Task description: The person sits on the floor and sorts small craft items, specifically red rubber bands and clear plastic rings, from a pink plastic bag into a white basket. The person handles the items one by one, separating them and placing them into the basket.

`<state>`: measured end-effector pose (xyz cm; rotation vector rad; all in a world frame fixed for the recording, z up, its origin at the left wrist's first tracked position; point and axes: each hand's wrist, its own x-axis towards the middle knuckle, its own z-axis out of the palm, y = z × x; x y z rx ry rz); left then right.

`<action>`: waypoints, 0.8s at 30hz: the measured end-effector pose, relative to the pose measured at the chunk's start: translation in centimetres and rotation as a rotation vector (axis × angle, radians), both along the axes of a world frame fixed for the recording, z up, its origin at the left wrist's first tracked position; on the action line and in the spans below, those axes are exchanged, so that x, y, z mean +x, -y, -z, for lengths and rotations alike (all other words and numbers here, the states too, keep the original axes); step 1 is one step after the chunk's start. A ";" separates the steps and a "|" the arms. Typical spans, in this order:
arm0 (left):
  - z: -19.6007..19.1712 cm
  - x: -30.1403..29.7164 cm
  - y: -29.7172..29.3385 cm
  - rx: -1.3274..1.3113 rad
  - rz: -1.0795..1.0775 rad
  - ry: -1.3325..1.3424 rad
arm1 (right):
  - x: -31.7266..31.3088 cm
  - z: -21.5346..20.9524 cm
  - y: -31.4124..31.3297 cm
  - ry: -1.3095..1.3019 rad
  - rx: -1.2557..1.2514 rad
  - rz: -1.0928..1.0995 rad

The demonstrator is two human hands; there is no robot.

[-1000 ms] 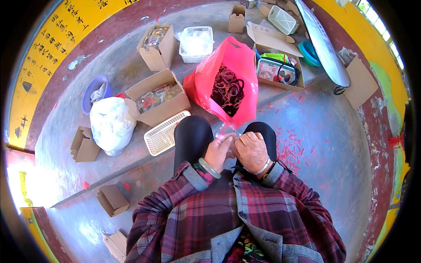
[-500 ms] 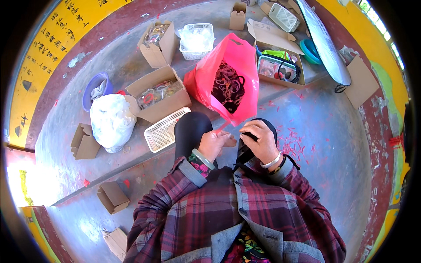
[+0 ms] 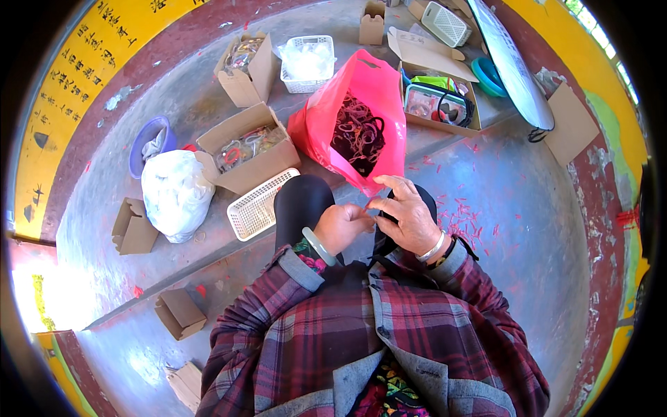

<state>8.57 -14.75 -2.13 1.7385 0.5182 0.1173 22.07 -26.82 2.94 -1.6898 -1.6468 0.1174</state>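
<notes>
My left hand (image 3: 342,228) is closed in a pinch above my knees, a pale bangle at its wrist. A thin red strip (image 3: 369,203) rises from its fingertips. Close on the right, my right hand (image 3: 410,219) bends over it, forefinger lifted and the other fingertips pinched at the strip; their exact grip is partly hidden. Just beyond both hands stands a pink plastic bag (image 3: 319,118), its mouth spread toward me. Inside lies a heap of dark and reddish stretchy loops (image 3: 359,135), which look like hair ties.
Left of my knees are a white plastic basket (image 3: 240,221), a cardboard box of small packets (image 3: 260,163) and a stuffed white bag (image 3: 177,198). An open box with a clear case (image 3: 434,104) stands at far right. Red scraps (image 3: 464,221) litter the floor.
My right hand has shifted up and left, its forefinger now raised, and meets the red strip beside my left fingertips. The view has moved slightly; the bag stays in place.
</notes>
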 end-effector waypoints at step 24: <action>1.1 0.1 0.6 -0.399 -0.007 0.012 | -0.5 1.2 -0.1 0.015 0.065 0.212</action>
